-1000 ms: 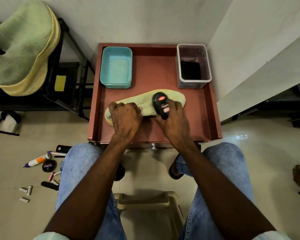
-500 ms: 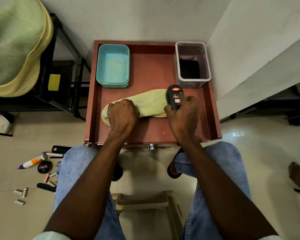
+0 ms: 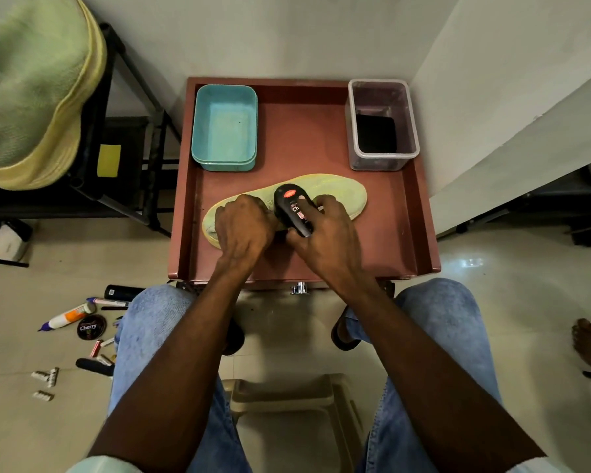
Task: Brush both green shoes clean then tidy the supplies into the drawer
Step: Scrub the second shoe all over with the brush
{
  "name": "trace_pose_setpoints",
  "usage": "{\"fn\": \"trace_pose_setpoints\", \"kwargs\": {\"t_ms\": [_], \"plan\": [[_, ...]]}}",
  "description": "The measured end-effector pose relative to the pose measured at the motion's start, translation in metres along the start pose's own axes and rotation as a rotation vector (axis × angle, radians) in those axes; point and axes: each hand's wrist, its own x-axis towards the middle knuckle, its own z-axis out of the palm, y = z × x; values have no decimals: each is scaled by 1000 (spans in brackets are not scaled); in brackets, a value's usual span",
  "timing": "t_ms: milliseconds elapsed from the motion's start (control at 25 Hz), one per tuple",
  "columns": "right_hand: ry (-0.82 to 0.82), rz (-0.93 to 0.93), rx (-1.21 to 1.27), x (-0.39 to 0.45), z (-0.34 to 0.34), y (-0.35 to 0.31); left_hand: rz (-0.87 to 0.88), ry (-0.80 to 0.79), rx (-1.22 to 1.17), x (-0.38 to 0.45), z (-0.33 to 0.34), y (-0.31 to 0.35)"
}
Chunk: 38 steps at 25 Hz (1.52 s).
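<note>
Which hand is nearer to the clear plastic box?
The right hand. It holds the black brush on the green shoe, below the clear plastic box. The left hand grips the shoe's heel end, farther left.

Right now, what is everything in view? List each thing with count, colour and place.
green shoe: one, pale green, lying on the tray, under both hands
second green shoe: one, pale green with yellow sole, on the black rack at far left
shoe brush: one, black with red label, on the shoe
tray table: one, reddish brown, centre
teal tub: one, tray's back left
clear tub: one, dark item inside, tray's back right
polish tin: one, black, floor at left, among scattered supplies
stool: one, beige, between the knees
left hand: grips the shoe's heel end
right hand: holds the brush
</note>
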Motion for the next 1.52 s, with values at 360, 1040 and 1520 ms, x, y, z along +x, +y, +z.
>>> {"fn": "trace_pose_setpoints", "kwargs": {"t_ms": [360, 1040, 1520], "plan": [[-52, 61, -35, 9, -10, 10, -6, -31, -30, 0, 0, 1], [-60, 188, -81, 42, -18, 18, -16, -110, -81, 3, -2, -5], [87, 195, 58, 23, -24, 7, -76, -53, -164, 6, -4, -7]]}}
